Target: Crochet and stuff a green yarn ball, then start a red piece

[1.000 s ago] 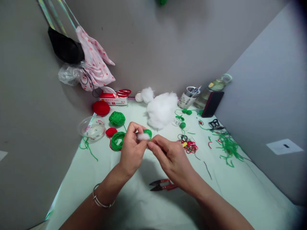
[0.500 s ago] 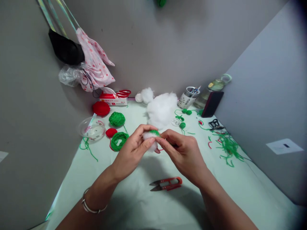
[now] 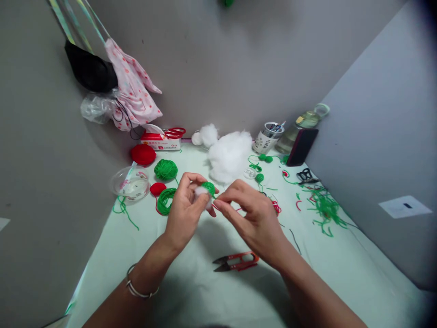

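My left hand [image 3: 186, 207] is closed around a small green crocheted piece [image 3: 208, 187] and a tuft of white stuffing [image 3: 202, 198], which the thumb presses from the front. To its right, my right hand [image 3: 251, 212] pinches thumb and forefinger together at the edge of the green piece. What sits between those fingertips is too small to make out. A red strand runs below the fingertips between both hands. Orange-handled thread snips [image 3: 236, 262] lie on the table under the hands, touched by neither.
A big heap of stuffing [image 3: 228, 157] sits behind the hands. Green yarn balls [image 3: 165, 169], a red ball [image 3: 143, 155] and a clear bowl [image 3: 131, 184] are at left. A pen cup [image 3: 268, 138], a phone [image 3: 302, 147] and green yarn scraps [image 3: 326, 205] are at right.
My left hand has shifted slightly left with the green piece and stuffing, and the green part shows more. The right fingertips have drawn back a little from the stuffing, moving left too.
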The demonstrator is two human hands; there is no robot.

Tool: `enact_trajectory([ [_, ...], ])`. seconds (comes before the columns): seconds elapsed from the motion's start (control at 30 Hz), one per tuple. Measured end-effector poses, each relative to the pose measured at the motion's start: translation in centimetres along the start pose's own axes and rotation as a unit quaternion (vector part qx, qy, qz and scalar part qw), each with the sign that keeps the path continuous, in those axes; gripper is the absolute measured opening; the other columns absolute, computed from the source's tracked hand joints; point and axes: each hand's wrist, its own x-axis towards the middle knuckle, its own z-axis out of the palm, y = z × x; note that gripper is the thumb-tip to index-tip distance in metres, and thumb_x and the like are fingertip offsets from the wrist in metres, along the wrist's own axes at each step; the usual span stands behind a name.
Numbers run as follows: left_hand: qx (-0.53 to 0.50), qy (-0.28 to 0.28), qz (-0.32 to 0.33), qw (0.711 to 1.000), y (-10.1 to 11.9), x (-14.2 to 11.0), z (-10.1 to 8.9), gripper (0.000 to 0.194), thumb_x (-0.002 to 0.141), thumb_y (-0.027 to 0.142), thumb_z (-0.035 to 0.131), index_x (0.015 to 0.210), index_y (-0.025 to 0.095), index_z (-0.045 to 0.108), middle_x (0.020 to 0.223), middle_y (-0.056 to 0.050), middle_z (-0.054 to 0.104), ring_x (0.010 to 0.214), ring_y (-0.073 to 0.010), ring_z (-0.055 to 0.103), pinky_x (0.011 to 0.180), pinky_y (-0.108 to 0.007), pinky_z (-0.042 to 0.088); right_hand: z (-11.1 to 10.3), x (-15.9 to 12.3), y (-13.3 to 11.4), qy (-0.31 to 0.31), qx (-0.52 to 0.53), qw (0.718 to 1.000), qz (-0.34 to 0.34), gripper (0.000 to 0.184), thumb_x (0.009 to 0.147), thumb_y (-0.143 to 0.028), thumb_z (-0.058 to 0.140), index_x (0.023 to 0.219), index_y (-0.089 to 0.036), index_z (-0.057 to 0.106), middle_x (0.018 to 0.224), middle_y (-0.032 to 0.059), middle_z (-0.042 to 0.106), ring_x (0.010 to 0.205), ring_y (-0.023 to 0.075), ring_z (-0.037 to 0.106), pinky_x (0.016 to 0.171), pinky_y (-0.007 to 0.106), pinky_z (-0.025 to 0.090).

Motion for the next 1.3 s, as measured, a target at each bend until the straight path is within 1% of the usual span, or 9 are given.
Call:
enact_trajectory([
  [0.1,0.015,-0.003,0.028,0.999,0.1,-0.2,0.1,0.02,0.084,0.018,0.067,0.096,0.023,0.051,0.08,0.005,0.062,0.057,-0.0088,0.059,0.053,-0.022,0.051,-1.1,0.4,0.1,0.012,0.132,0.991,-0.006,0.022,0.095,-0.023,0.069,0.074,-0.022,0.066,0.099,0.0048,0.069,0.09,0.0175,0.065,0.072,0.029,0.048],
  [0.23,0.019,0.013,0.053,0.998,-0.6,-0.3,0.3,0.02,0.086,0.02,0.069,0.095,0.023,0.051,0.081,0.005,0.061,0.059,-0.0094,0.061,0.054,-0.022,0.052,-1.0,0.5,0.3,-0.016,0.311,0.947,0.085,0.023,0.098,-0.036,0.066,0.08,-0.023,0.058,0.097,0.0007,0.07,0.054,0.0086,0.052,0.049,0.025,0.04],
  [0.33,0.041,0.026,0.068,0.996,-1.1,-0.5,0.3,0.018,0.09,0.019,0.066,0.099,0.023,0.051,0.09,0.002,0.064,0.06,-0.0093,0.058,0.056,-0.024,0.053,-0.6,0.6,0.6,0.017,0.148,0.981,0.125,0.011,0.095,-0.032,0.071,0.095,-0.023,0.063,0.09,-0.0014,0.069,0.055,0.0082,0.044,0.053,0.025,0.036],
  [0.43,0.081,0.025,0.081,0.993,-1.0,-0.7,0.2,0.023,0.089,0.017,0.068,0.104,0.023,0.052,0.098,-0.001,0.063,0.072,-0.0117,0.059,0.062,-0.026,0.052,-0.4,0.7,0.8,-0.049,0.044,0.991,0.113,0.019,0.098,-0.029,0.066,0.081,-0.02,0.067,0.069,-0.0036,0.061,0.06,0.0102,0.045,0.058,0.026,0.035],
  [0.53,0.086,-0.029,0.043,0.995,0.1,-0.9,-0.2,0.025,0.09,0.019,0.069,0.107,0.023,0.052,0.1,-0.002,0.063,0.079,-0.0138,0.062,0.071,-0.029,0.054,-0.6,0.7,0.9,-0.064,0.043,0.989,0.128,0.031,0.101,-0.031,0.059,0.073,-0.019,0.066,0.061,-0.0047,0.051,0.056,0.0099,0.04,0.054,0.026,0.031],
  [0.7,0.047,-0.122,-0.01,0.991,2.2,-0.8,-1.2,0.021,0.098,0.037,0.065,0.108,0.022,0.055,0.094,-0.003,0.067,0.082,-0.016,0.068,0.075,-0.03,0.054,-1.1,0.7,0.9,-0.058,0.034,0.986,0.15,0.026,0.097,-0.032,0.064,0.074,-0.019,0.067,0.055,-0.0077,0.039,0.052,0.0094,0.03,0.05,0.027,0.023],
  [0.9,0.027,-0.106,-0.004,0.994,1.5,-0.8,-0.7,0.019,0.092,0.023,0.07,0.099,0.022,0.053,0.087,0.002,0.066,0.072,-0.0117,0.066,0.069,-0.027,0.056,-1.4,0.4,0.2,-0.083,0.055,0.986,0.137,0.03,0.1,-0.034,0.06,0.074,-0.019,0.062,0.056,-0.0071,0.043,0.052,0.0092,0.035,0.05,0.025,0.027],
  [1.1,0.046,0.002,0.032,0.998,-0.3,-0.6,0.2,0.018,0.086,0.017,0.066,0.091,0.023,0.051,0.073,0.006,0.061,0.053,-0.0091,0.056,0.053,-0.024,0.048,0.2,-0.2,-0.6,-0.083,0.006,0.994,0.071,0.022,0.101,-0.021,0.052,0.08,-0.02,0.06,0.06,-0.0057,0.053,0.052,0.009,0.04,0.054,0.024,0.031],
  [1.3,-0.002,-0.072,-0.066,0.995,0.8,-0.1,-0.6,0.015,0.091,0.029,0.069,0.096,0.021,0.057,0.074,0.003,0.066,0.059,-0.0121,0.063,0.055,-0.024,0.047,-0.3,0.3,0.1,-0.072,-0.01,0.991,0.111,0.025,0.099,-0.029,0.06,0.076,-0.019,0.064,0.057,-0.0062,0.053,0.05,0.0083,0.036,0.053,0.025,0.028],
])
